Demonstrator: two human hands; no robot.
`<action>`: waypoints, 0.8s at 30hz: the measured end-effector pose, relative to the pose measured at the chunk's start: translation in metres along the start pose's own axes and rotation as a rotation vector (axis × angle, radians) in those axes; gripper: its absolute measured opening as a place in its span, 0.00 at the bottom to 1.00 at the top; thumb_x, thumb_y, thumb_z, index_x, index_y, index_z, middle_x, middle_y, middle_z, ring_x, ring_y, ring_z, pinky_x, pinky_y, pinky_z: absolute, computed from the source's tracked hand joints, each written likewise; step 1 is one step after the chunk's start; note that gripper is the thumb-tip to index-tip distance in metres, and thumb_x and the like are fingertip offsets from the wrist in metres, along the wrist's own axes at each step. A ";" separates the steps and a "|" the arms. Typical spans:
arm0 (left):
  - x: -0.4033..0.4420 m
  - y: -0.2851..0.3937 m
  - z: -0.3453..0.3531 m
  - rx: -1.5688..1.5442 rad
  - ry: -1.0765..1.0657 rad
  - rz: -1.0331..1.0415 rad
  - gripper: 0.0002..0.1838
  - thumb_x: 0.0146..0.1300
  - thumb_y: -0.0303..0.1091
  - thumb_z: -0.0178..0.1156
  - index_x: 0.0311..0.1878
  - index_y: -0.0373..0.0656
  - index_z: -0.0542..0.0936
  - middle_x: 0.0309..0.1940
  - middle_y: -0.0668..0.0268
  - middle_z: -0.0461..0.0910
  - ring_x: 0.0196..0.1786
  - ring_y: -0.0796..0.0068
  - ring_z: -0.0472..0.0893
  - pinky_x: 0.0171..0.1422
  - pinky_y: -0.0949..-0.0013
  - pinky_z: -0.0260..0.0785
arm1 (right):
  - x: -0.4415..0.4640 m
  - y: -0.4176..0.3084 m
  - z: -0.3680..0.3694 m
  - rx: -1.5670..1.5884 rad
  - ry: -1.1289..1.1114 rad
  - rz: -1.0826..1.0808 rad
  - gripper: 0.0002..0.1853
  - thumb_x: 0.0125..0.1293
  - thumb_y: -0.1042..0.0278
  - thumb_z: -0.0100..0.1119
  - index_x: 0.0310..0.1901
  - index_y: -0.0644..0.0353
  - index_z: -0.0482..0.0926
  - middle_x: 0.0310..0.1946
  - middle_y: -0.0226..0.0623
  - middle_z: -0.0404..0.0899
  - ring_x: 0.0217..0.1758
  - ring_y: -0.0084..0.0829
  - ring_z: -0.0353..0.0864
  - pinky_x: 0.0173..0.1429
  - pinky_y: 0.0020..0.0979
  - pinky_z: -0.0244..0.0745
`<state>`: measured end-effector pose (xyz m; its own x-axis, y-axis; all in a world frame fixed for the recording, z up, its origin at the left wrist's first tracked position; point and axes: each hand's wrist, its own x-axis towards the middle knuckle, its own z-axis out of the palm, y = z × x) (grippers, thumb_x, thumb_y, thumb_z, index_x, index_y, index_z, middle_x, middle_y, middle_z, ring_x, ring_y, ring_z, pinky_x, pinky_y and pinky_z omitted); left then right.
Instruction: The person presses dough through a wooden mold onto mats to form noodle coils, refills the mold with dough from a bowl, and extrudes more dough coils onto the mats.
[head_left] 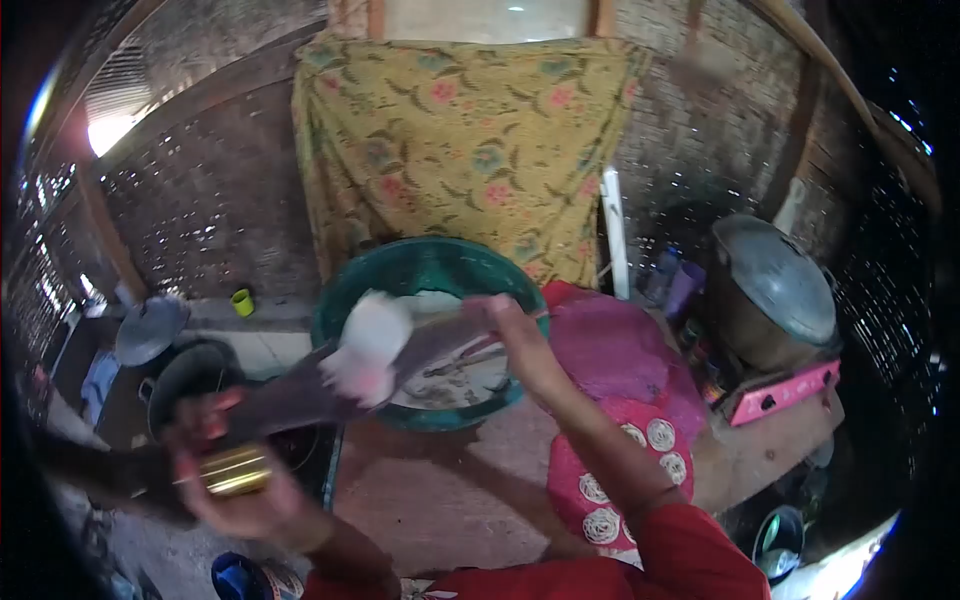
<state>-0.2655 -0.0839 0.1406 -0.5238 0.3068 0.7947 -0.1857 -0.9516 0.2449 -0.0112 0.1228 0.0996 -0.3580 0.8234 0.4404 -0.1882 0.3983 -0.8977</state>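
My left hand (245,510) is blurred and closed around a shiny gold-coloured cylinder (236,471), at the lower left end of a long dark wooden board (290,402). The board slants up to the right across a large green basin (345,290). At its upper end my right hand (505,325) is closed on the board. A blurred white lump (377,328), like dough, shows against the board's middle, with a paler pinkish part below it. White material (450,385) lies in the basin, partly hidden by the board.
Pink round mats (570,490) at my right carry several white noodle-like coils (601,525). Farther right, a large lidded pot (775,290) stands on a pink stove (785,392). A dark pot (195,385) and a yellow-green cup (242,302) are on the left.
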 end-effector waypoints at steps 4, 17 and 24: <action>0.008 0.051 -0.017 0.479 0.206 0.209 0.15 0.61 0.38 0.54 0.45 0.39 0.67 0.37 0.64 0.63 0.40 0.69 0.65 0.46 0.60 0.61 | 0.043 0.066 -0.020 -1.613 -0.425 -0.234 0.16 0.64 0.59 0.55 0.51 0.54 0.77 0.52 0.46 0.74 0.60 0.41 0.72 0.65 0.40 0.62; -0.098 0.012 -0.119 1.229 0.508 -0.422 0.25 0.57 0.39 0.64 0.53 0.33 0.74 0.46 0.57 0.78 0.41 0.67 0.78 0.48 0.69 0.71 | 0.107 0.040 0.033 -1.584 -0.869 -0.123 0.10 0.64 0.64 0.49 0.42 0.51 0.80 0.33 0.42 0.81 0.38 0.43 0.83 0.38 0.45 0.77; -0.098 -0.019 -0.123 1.281 0.480 -0.484 0.22 0.57 0.37 0.63 0.52 0.34 0.75 0.45 0.58 0.78 0.42 0.68 0.78 0.48 0.69 0.71 | 0.158 0.090 0.065 -1.594 -0.795 -0.438 0.10 0.61 0.65 0.50 0.42 0.51 0.79 0.29 0.39 0.80 0.34 0.42 0.83 0.34 0.47 0.77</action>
<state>-0.3129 -0.0934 -0.0102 -0.8968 0.3290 0.2958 0.2999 -0.0396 0.9532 -0.1445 0.2622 0.0887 -0.9153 0.3917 0.0935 0.4000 0.8577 0.3230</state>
